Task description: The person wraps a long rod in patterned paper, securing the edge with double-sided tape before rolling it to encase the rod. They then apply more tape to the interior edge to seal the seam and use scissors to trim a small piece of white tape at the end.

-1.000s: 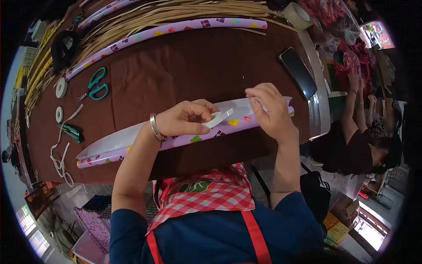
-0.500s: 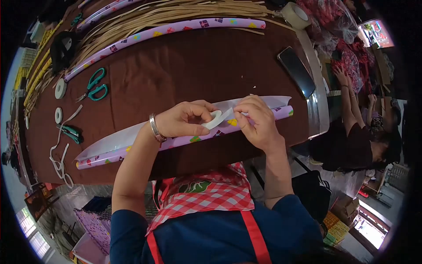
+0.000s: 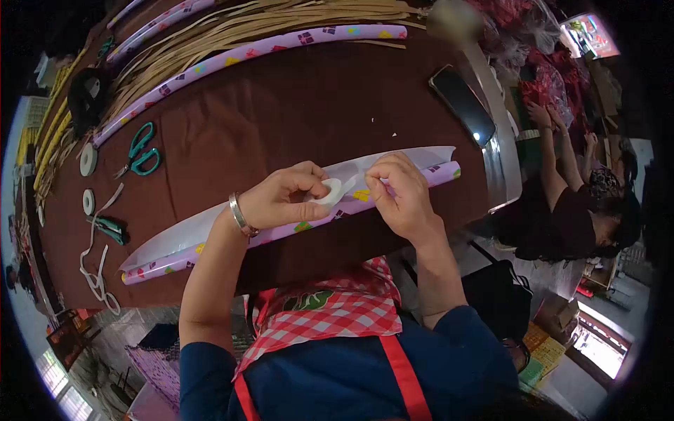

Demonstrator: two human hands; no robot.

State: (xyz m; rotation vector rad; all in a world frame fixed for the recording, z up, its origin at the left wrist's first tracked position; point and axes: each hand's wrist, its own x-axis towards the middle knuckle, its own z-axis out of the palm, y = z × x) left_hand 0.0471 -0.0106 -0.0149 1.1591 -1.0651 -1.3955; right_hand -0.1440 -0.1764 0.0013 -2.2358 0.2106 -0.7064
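Note:
My left hand point(image 3: 281, 198), with a metal bangle on its wrist, holds a small white tape roll point(image 3: 331, 190) against a long purple patterned tube point(image 3: 175, 258). A white paper sheet point(image 3: 193, 228) lies partly wrapped along that tube. My right hand point(image 3: 401, 200) sits just right of the roll and pinches the loose tape end against the tube. Both hands rest at the near edge of the brown table point(image 3: 295, 112).
Green scissors point(image 3: 142, 150), two tape rolls point(image 3: 88, 160), a small green cutter point(image 3: 110, 229) and white cord point(image 3: 95, 263) lie at the left. A second purple tube point(image 3: 246, 51) and tan strips point(image 3: 246, 21) lie farther off. A phone point(image 3: 463, 105) lies at right, beside a seated person point(image 3: 562, 210).
My right hand has come in from the tube's right end to the tape roll and now pinches the tape end. The left hand has stayed on the roll.

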